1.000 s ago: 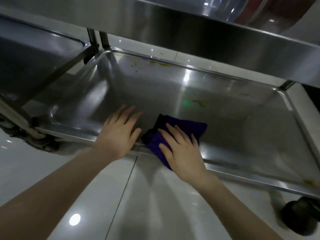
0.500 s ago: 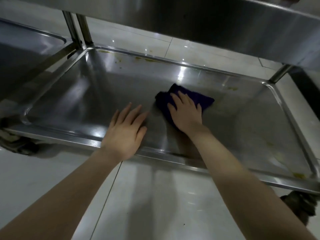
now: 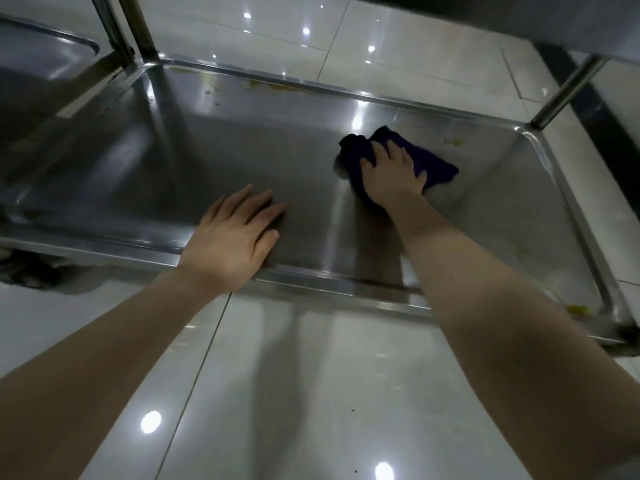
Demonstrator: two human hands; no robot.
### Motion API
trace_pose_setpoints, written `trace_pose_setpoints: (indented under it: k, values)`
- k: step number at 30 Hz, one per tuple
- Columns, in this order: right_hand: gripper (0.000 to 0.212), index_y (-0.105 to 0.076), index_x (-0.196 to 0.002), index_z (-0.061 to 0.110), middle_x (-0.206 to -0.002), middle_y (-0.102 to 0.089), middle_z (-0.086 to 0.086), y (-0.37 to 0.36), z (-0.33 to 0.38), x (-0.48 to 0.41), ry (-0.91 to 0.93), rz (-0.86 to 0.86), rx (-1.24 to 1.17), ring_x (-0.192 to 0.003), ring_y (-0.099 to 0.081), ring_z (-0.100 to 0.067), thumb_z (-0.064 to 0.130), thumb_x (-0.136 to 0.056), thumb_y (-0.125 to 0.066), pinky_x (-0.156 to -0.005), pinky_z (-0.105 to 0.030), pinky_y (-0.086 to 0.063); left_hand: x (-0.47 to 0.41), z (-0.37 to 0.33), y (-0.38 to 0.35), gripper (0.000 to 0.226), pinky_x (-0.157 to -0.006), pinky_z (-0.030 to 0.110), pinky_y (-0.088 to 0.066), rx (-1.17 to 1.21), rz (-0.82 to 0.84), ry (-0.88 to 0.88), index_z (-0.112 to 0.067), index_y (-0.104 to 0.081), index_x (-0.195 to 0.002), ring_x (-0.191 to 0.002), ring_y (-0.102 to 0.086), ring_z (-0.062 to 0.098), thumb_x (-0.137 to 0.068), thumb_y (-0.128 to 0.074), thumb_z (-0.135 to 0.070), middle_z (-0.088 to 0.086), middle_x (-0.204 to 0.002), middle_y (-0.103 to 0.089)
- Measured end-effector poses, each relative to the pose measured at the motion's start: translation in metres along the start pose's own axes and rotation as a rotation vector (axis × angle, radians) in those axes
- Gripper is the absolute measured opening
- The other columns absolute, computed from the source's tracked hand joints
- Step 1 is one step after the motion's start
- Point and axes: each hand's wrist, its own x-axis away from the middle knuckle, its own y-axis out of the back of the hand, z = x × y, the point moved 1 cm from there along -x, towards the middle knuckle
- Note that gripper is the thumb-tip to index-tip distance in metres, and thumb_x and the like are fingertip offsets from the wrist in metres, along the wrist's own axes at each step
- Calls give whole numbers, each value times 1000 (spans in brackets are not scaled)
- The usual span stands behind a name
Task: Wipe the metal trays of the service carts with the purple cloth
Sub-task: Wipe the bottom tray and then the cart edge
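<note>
The bottom metal tray [image 3: 138,161] of a service cart fills the middle of the head view, low over the tiled floor. A crumpled purple cloth [image 3: 436,164] lies on the tray's floor right of centre. My right hand [image 3: 391,174] presses flat on the cloth with fingers spread, covering its middle. My left hand [image 3: 235,240] rests flat on the tray's near rim, fingers straight and reaching onto the tray floor. Yellowish stains show along the far wall [image 3: 263,85], near the far right corner [image 3: 453,143] and at the near right corner [image 3: 576,309].
A second cart's tray [image 3: 41,81] adjoins on the left, with upright posts [image 3: 138,29] between them. Another post [image 3: 568,88] rises at the far right corner. An upper shelf edge [image 3: 588,26] overhangs top right. A caster wheel [image 3: 24,271] sits at lower left on glossy floor tiles.
My right hand has pushed the cloth away from the near rim toward the far right of the tray. My left hand has stayed on the near rim.
</note>
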Motion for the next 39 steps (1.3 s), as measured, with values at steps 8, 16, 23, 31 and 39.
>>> trace_pose_setpoints:
  k: [8,16,23,31,39]
  values:
    - [52,-28,-149,40,-159,-21,11,-15,-57,169,225,-85,68,-146,-18,-13,54,-99,-26,-117,-51,-16,-19,-4,3,59,-118,48,-12,39,-31,55,-22,-64,-122,-138,-36,24,-90,-24,-49,3,-137,-55]
    - [52,-22,-150,41,-161,-13,12,4,-74,88,95,-68,104,-148,-11,-14,49,-100,-32,-118,-52,-10,-49,-94,-31,46,-116,47,-10,149,-46,18,-21,-48,-138,-142,-27,28,-94,-49,-36,9,-152,-36]
    - [54,-18,-153,33,-162,-8,4,27,-78,-4,-56,-3,-15,-148,-7,-23,47,-102,-29,-116,-61,-5,-47,-94,-34,48,-118,48,-15,120,-80,32,-24,-47,-139,-143,-26,31,-95,-44,-43,10,-152,-35]
    - [52,-22,-149,43,-159,-17,15,4,-127,192,13,-96,78,-147,-15,-13,55,-98,-24,-118,-50,-16,-40,-103,-31,62,-116,58,-9,-15,-15,-189,-29,-44,-143,-144,-26,29,-91,-21,-54,2,-151,-38]
    - [52,-24,-151,34,-161,-14,4,45,-141,25,-100,-101,-11,-147,-13,-23,47,-101,-32,-116,-59,-8,-39,-108,-28,71,-119,47,-11,-14,92,-183,-35,-33,-147,-146,-19,22,-86,-8,-59,-5,-158,-25]
